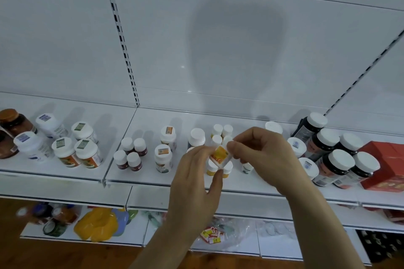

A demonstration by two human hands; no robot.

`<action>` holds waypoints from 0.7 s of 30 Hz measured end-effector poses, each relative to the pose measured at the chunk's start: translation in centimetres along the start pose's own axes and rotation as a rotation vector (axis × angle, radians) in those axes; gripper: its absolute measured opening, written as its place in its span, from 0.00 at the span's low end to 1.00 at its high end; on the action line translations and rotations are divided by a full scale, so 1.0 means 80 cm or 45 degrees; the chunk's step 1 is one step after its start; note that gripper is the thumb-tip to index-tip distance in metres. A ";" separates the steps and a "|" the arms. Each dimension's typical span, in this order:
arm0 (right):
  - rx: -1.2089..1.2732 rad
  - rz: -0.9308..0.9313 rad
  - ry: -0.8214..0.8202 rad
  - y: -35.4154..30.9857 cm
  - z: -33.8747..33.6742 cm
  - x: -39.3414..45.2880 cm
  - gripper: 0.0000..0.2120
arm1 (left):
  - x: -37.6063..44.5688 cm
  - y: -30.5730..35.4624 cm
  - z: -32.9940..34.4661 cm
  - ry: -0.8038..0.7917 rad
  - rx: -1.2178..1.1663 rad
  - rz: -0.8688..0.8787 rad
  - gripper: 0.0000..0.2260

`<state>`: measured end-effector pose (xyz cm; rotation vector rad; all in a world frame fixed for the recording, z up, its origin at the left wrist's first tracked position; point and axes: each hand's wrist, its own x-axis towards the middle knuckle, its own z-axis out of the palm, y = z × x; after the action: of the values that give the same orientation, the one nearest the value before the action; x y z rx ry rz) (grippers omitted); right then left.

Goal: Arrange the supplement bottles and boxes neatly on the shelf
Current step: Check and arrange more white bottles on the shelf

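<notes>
A small yellow-labelled bottle (220, 153) sits tilted above the white shelf (153, 178), pinched between both hands: the left hand (196, 183) curls round its lower end, the right hand (260, 148) nips its cap. Just behind the fingers stand more small yellow bottles (222, 132); red boxes (384, 164) lie well right of the right hand.

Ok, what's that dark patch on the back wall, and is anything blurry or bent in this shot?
Head view: the patch is a soft shadow on the white back panel, light coming from behind the camera. Wide-angle lens bows the shelf edge. The lower shelf goods are blurred; the hands and small orange bottle are fairly sharp.
</notes>
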<state>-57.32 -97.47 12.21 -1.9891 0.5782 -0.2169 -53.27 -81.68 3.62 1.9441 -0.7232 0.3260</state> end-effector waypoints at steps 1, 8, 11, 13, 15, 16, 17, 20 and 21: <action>-0.030 -0.014 0.022 0.003 0.001 0.006 0.04 | -0.002 -0.005 0.003 -0.038 0.023 -0.066 0.21; -0.462 -0.186 0.185 0.056 0.038 0.068 0.07 | -0.022 -0.048 0.016 -0.480 0.400 -0.149 0.15; -0.646 -0.381 0.159 0.080 0.056 0.086 0.07 | -0.027 -0.062 0.025 -0.591 0.488 -0.124 0.18; -0.715 -0.551 0.130 0.097 0.066 0.093 0.06 | -0.030 -0.069 0.032 -0.652 0.529 -0.094 0.17; -0.815 -0.673 0.122 0.112 0.073 0.098 0.06 | -0.037 -0.078 0.041 -0.687 0.561 -0.088 0.18; -0.851 -0.718 0.129 0.118 0.075 0.101 0.07 | -0.038 -0.081 0.044 -0.701 0.587 -0.088 0.18; -0.874 -0.746 0.138 0.121 0.076 0.103 0.08 | -0.039 -0.083 0.045 -0.727 0.624 -0.082 0.17; -0.914 -0.787 0.152 0.131 0.079 0.107 0.10 | -0.043 -0.091 0.051 -0.703 0.682 -0.057 0.12; -0.909 -0.790 0.134 0.134 0.080 0.108 0.10 | -0.044 -0.092 0.052 -0.692 0.685 -0.053 0.12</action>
<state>-50.58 -100.64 -1.05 -2.8332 0.0678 -0.5540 -51.84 -81.71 -5.45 2.5999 -1.0132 -0.0557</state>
